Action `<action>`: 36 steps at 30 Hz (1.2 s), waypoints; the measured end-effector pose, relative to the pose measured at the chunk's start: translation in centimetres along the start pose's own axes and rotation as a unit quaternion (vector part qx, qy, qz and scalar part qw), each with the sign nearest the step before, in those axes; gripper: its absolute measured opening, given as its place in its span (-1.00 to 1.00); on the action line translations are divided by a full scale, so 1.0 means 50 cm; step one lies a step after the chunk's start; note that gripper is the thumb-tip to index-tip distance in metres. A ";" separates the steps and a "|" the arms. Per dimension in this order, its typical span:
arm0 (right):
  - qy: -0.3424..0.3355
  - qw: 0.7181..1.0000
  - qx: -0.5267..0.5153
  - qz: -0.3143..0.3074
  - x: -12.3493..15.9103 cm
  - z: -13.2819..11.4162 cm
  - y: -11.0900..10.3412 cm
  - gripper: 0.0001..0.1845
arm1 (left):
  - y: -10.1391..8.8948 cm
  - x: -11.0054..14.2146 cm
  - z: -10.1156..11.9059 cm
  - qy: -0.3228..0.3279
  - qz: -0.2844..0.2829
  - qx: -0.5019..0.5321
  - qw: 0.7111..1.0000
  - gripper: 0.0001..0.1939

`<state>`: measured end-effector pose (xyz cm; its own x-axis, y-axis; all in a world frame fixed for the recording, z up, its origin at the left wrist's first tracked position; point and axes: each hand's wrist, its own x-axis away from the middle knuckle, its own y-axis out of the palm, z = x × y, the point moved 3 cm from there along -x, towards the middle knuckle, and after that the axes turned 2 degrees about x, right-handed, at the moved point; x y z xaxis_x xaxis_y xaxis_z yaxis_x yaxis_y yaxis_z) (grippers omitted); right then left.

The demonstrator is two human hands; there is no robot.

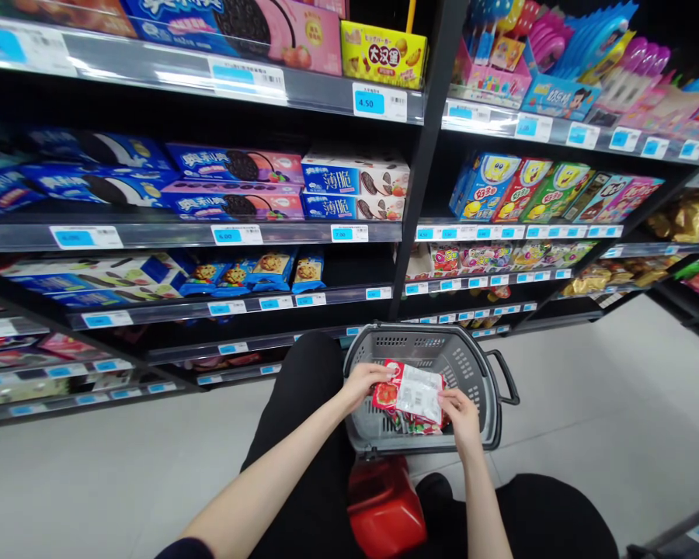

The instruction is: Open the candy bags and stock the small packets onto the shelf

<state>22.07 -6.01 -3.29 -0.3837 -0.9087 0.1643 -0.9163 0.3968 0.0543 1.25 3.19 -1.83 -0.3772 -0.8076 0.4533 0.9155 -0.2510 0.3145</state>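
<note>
Between my two hands is a red and white snack packet [418, 391], held flat over a grey shopping basket [363, 443]. My left hand [366, 382] pinches its left end, near a printed red picture. On the opposite side, the fingers of my right hand [461, 410] are closed on the packet's right edge. Beneath it, more colourful packets [415, 425] lie in the basket, partly covered by the held one. The basket has perforated walls and a dark handle [506, 378] sticking out to the right.
Store shelves stand ahead, with blue cookie boxes [238, 164], small blue cookie packets [271, 268] and a yellow box [383, 54]. Cartoon snack boxes [524, 189] fill the right bay. A red object [386, 508] is between my legs, below the basket. Pale tiled floor [606, 396] extends right.
</note>
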 end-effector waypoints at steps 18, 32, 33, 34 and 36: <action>0.054 0.998 -0.016 0.011 -0.006 0.017 0.007 -0.60 | -0.001 -0.004 0.009 0.093 -0.011 -0.070 0.993 -0.56; -0.031 0.999 0.001 0.019 0.005 -0.022 0.008 -0.81 | -0.002 -0.005 0.017 0.111 -0.006 -0.032 0.993 -0.84; -0.030 0.999 0.005 0.026 0.006 -0.022 0.009 -0.81 | -0.002 -0.005 0.015 0.099 -0.001 -0.014 0.995 -0.84; -0.029 0.999 0.005 0.032 0.007 -0.022 0.012 -0.81 | -0.002 -0.004 0.013 0.092 0.004 0.001 0.996 -0.85; -0.027 0.999 -0.002 0.032 0.009 -0.023 0.020 -0.77 | -0.004 -0.006 0.009 0.093 0.012 0.012 0.996 -0.87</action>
<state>21.12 -5.89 -2.04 -0.4470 -0.8873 0.1132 -0.8895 0.4543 0.0492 1.10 3.72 -1.66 -0.3204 -0.8987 0.2993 0.9196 -0.2192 0.3261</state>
